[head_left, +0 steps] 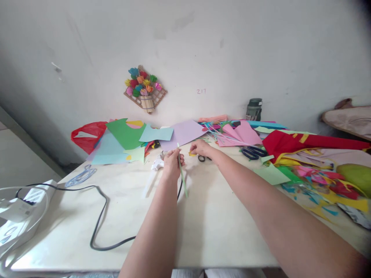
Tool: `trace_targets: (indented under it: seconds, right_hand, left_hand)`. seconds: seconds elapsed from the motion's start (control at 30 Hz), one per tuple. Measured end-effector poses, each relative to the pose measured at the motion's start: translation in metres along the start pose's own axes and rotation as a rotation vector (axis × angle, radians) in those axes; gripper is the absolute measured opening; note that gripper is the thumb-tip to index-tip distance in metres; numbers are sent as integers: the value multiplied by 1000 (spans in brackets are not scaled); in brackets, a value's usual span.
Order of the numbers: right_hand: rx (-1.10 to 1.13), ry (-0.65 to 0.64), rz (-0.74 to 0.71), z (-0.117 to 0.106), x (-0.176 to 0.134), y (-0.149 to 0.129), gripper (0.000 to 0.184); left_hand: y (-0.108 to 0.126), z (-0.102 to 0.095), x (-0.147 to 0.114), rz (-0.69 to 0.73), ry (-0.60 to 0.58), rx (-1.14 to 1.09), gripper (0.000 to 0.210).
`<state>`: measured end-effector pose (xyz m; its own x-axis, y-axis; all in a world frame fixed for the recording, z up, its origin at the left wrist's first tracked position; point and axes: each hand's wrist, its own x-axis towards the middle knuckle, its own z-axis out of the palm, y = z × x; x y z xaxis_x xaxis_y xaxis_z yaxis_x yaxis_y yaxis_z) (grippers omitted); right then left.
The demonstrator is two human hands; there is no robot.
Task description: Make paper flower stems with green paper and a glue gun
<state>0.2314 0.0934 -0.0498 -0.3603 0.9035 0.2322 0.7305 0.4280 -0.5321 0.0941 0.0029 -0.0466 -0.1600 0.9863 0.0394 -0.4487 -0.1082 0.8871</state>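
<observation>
Over the middle of the table, my left hand [173, 163] is closed around a thin pale green stick [183, 179], which slants down toward me with its tip poking out above my fingers. My right hand [200, 148] pinches a small yellow paper piece [191, 154] a short way to the right of the stick. Just left of my left hand lies a white glue gun [157, 163], with a translucent glue stick [148, 184] extending toward me. Below my right hand is a pair of dark-handled scissors [201, 158], partly hidden.
A black cable [100, 216] loops across the left of the table from a white power strip [37, 204]. Coloured paper sheets [127, 133] line the back. Larger scissors [251, 152], red cloth [286, 143] and paper scraps [327, 193] lie right. A bottle [254, 110] stands by the wall.
</observation>
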Motion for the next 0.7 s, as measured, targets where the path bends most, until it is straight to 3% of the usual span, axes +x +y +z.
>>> trace_targets:
  seconds: [0.13, 0.23, 0.43, 0.7]
  right_hand:
    - [213, 182, -53, 0, -21, 10, 9]
    - [458, 258, 33, 1, -36, 12, 10]
    - [854, 253, 213, -2, -52, 4, 18]
    - [953, 277, 200, -11, -55, 9, 12]
  left_hand:
    - [-2, 1, 0, 13, -4, 19, 23]
    - [-3, 3, -2, 12, -24, 59, 23]
    - [-9, 8, -8, 9, -122, 180, 25]
    - [-18, 13, -11, -24, -241, 339, 26]
